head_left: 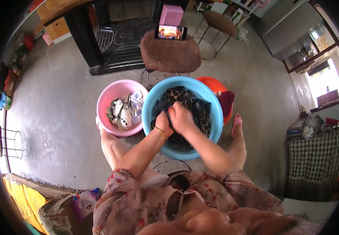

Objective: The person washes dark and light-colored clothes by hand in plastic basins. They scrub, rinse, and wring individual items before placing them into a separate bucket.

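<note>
Before me a light-blue plastic basin (215,117) holds dark, leopard-patterned cloth (184,94) that looks wet. My left hand (164,122), with a gold bangle at the wrist, grips a bunch of this cloth over the basin's middle. Close against it, my right hand (182,117) is closed on the same cloth; its fingers are partly hidden and slightly blurred. On the left, touching the blue basin, stands a pink basin (104,117) with white and patterned clothes (125,111). An orange basin (209,80) sits partly behind on the right, a maroon cloth (226,101) hanging over its rim.
A brown quilted stool (171,55) beyond the basins bears a phone (171,32) playing a video and a pink box (171,14). Behind it is a black stove-like frame (122,38). A second stool (220,22) stands back right. At right is a checked-cloth-covered stand (314,164).
</note>
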`<state>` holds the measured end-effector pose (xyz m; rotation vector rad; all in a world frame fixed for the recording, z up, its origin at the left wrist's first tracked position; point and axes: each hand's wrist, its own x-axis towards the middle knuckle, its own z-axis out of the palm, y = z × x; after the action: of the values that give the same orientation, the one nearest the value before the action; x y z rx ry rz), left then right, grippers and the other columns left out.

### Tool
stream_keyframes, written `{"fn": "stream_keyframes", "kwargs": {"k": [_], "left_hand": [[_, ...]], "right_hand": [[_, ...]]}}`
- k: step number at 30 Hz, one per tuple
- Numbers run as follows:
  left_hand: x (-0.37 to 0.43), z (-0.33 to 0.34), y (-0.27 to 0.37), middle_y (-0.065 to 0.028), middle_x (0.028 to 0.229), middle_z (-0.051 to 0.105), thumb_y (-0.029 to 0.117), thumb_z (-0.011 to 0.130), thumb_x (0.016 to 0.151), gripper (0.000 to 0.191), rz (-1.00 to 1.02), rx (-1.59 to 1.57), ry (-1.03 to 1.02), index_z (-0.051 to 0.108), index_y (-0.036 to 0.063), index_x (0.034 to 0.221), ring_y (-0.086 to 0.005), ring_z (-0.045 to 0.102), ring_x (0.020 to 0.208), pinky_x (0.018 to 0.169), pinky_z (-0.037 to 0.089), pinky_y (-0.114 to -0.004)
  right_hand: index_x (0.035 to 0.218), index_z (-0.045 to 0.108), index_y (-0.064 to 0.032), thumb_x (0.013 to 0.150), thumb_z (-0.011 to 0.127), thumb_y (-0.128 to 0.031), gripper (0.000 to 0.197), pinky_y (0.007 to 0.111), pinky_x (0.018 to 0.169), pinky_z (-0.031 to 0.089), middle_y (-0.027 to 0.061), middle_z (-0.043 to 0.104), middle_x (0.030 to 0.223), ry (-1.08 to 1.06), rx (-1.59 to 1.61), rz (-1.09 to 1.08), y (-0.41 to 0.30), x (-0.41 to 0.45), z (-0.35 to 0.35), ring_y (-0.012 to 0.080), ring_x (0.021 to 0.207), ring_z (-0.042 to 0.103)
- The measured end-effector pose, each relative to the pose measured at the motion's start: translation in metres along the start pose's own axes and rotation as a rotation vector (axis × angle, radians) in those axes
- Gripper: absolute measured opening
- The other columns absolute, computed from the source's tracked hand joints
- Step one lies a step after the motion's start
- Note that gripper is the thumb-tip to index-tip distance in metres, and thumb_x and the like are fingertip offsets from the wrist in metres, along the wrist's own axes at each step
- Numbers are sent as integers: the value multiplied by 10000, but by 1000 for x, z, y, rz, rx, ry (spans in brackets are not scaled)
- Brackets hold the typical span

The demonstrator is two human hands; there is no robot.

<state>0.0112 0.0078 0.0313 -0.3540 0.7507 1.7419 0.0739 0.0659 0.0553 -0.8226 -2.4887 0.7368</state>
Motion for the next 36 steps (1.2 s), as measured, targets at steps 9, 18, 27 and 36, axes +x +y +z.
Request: {"fn": "stream_keyframes", "kwargs": {"k": [9, 18, 27, 36], "left_hand": [[-9, 2, 19, -86, 1158, 524, 466, 339, 886, 515, 28, -151, -442, 440, 69, 1197, -213, 476, 1089, 961, 341, -348], [16, -20, 10, -71, 1180, 450, 356, 429, 860, 463, 49, 264, -71, 378, 95, 1238, -224, 441, 998, 869, 337, -361], [-2, -8, 26, -80, 1217, 429, 178, 453, 812, 493, 221, 321, 235, 355, 122, 1292, -238, 465, 975, 789, 426, -374], [6, -19, 30, -102, 997, 503, 184, 455, 806, 393, 213, 386, 183, 426, 25, 1164, -224, 561, 793, 633, 447, -322]], "right_hand": [[1205, 382, -15, 787, 571, -184, 489, 341, 877, 396, 195, 534, 1083, -94, 426, 57, 13, 0, -45, 319, 986, 533], [1148, 427, -18, 721, 576, -125, 464, 411, 869, 402, 263, 542, 1049, -336, 179, 307, 73, -7, 22, 392, 1023, 506], [998, 594, -2, 687, 436, 60, 354, 284, 854, 414, 171, 610, 976, -85, 252, 225, 49, -3, -14, 256, 973, 571], [970, 596, 7, 688, 413, 89, 346, 223, 784, 421, 38, 617, 906, 155, 714, -3, -54, 28, -135, 104, 847, 559]]}}
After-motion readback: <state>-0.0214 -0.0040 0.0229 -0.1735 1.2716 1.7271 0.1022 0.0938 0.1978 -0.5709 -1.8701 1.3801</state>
